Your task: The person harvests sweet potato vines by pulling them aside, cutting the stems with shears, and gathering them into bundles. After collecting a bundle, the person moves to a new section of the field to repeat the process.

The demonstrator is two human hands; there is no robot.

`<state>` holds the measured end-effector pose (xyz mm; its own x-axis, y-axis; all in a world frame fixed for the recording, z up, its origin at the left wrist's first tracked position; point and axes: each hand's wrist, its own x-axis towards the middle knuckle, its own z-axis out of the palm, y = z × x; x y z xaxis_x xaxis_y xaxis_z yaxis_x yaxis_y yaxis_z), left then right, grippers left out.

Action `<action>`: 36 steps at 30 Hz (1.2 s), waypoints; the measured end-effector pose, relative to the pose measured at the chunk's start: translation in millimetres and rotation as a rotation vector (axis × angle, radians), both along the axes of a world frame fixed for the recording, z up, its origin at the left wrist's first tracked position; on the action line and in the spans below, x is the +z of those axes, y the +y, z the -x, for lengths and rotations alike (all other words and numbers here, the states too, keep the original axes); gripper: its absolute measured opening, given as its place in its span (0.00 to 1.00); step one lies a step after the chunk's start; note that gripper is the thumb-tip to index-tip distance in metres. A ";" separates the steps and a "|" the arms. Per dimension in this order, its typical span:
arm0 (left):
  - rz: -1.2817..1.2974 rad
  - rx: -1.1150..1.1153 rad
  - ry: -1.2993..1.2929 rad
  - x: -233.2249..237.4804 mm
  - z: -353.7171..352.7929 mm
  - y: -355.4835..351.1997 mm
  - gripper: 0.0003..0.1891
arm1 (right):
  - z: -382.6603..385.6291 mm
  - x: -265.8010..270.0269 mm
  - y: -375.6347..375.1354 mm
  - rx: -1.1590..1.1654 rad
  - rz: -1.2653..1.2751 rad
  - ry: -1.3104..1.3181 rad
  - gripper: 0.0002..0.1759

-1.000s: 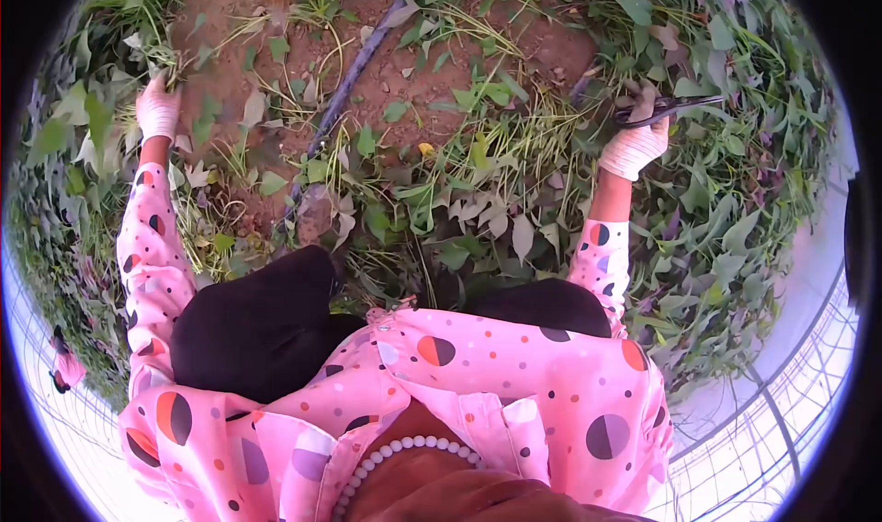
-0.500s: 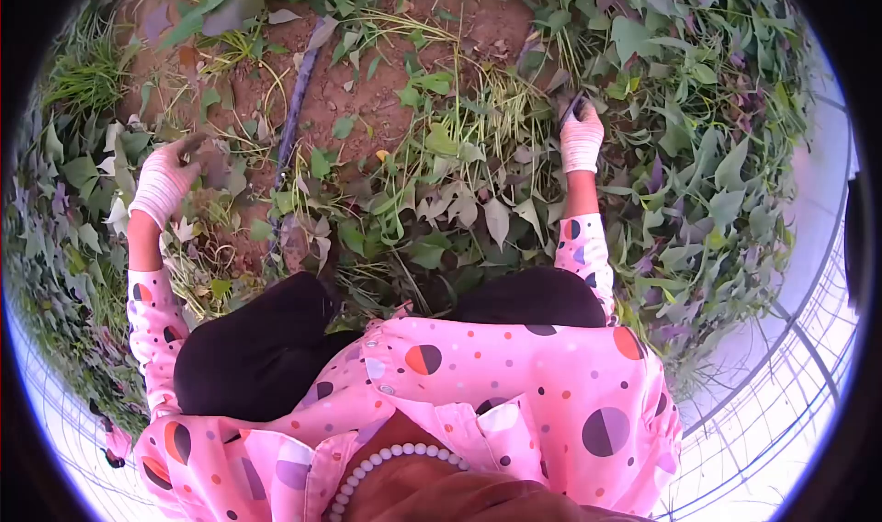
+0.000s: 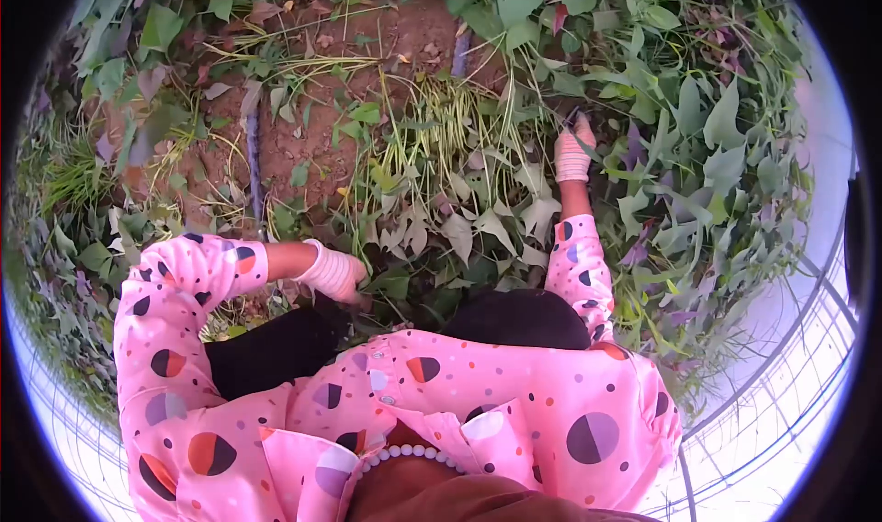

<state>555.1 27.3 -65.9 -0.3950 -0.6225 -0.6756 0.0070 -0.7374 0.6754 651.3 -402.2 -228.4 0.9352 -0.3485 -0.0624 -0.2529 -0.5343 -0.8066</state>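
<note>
My right hand (image 3: 574, 152), in a pale striped glove, is closed on a thin dark tool (image 3: 571, 118) among the leafy vines at the right; most of that tool is hidden, and I cannot make out its kind. My left hand (image 3: 337, 274), gloved the same way, hangs low in front of my left knee, beside green leaves. Its fingers are blurred and partly hidden, so whether they hold anything does not show. Between the hands lies a bundle of pale-green cut stems (image 3: 441, 122) with drooping leaves (image 3: 459, 232).
A dark drip hose (image 3: 254, 164) runs over the reddish soil (image 3: 317, 154) at the left, and another stretch of hose (image 3: 461, 53) shows farther up. Dense vines (image 3: 698, 154) cover the right side. Beyond them lie a pale strip and a wire mesh (image 3: 772, 430).
My left hand has swung from the far left inward and down toward my knee. The right hand stays in the vines at the right. The view has shifted slightly.
</note>
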 end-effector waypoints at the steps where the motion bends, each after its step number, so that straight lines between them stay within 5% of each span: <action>1: 0.081 -0.013 0.059 -45.1 43.3 -0.5 0.18 | 0.8 15.5 12.7 -0.034 0.175 0.083 0.17; 2: 0.016 0.225 0.241 -56.8 73.0 -2.5 0.18 | 4.7 11.3 13.5 -0.028 0.206 0.054 0.17; 3: 0.443 -0.012 0.065 -110.0 128.5 -9.1 0.17 | 4.0 32.3 24.1 0.046 0.241 0.138 0.18; 4: 0.319 0.035 0.207 -101.9 145.1 -10.4 0.18 | 2.0 36.5 25.3 0.115 0.451 0.174 0.19; 7: 0.121 0.064 0.306 -70.1 158.9 -17.1 0.18 | -9.1 28.8 22.4 0.151 0.461 0.211 0.20; 10: 0.025 0.075 0.233 -50.8 157.0 -20.6 0.18 | -35.1 41.0 31.5 0.107 0.425 0.503 0.21; 19: -0.144 0.174 -0.154 -33.4 144.9 -32.0 0.19 | -43.8 57.5 45.1 0.150 0.461 0.575 0.23; 20: -0.157 0.191 -0.195 -36.9 144.8 -34.9 0.19 | -42.1 21.0 36.1 0.198 0.508 0.503 0.21; 22: -0.181 0.222 -0.271 -48.5 142.0 -41.1 0.19 | -41.5 43.5 44.9 0.140 0.465 0.431 0.19; 24: -0.197 0.241 -0.329 -58.7 140.1 -45.9 0.20 | -39.4 -6.6 34.9 0.133 0.588 0.115 0.18; 27: -0.207 0.246 -0.404 -68.0 142.8 -47.9 0.20 | -37.3 37.7 41.5 0.109 0.434 0.327 0.17; 30: -0.203 0.234 -0.468 -74.8 166.2 -48.8 0.21 | -36.1 -2.9 28.7 0.090 0.384 0.147 0.16; 34: -0.150 0.129 -0.563 -71.4 172.3 -51.1 0.21 | 6.5 26.6 28.1 0.096 0.229 0.184 0.20; 35: -0.117 0.083 -0.595 -61.5 160.9 -55.2 0.21 | 23.4 24.9 33.1 0.039 0.411 0.061 0.21; 36: -0.099 0.100 -0.649 -4.5 137.9 -60.9 0.22 | 16.8 -0.6 23.7 0.079 0.392 0.505 0.24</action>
